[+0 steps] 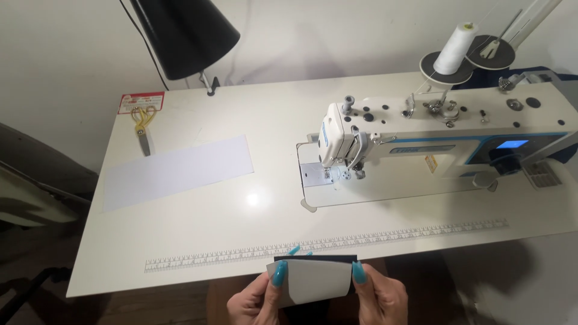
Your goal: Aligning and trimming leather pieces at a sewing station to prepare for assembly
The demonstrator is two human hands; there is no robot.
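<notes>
Both hands hold a small white rectangular piece (316, 281) with a dark piece behind it, just below the table's front edge. My left hand (256, 301) grips its left side, thumb on top. Its right side is pinched by my right hand (379, 298). The nails are turquoise. A white industrial sewing machine (421, 141) stands on the table to the upper right, its needle area (337, 174) well above the hands.
A long white strip (177, 171) lies on the table's left half. Yellow-handled scissors (143, 123) rest at the far left corner by a black lamp (183, 33). A thread cone (454, 48) stands behind the machine. A printed ruler (325, 245) runs along the front edge.
</notes>
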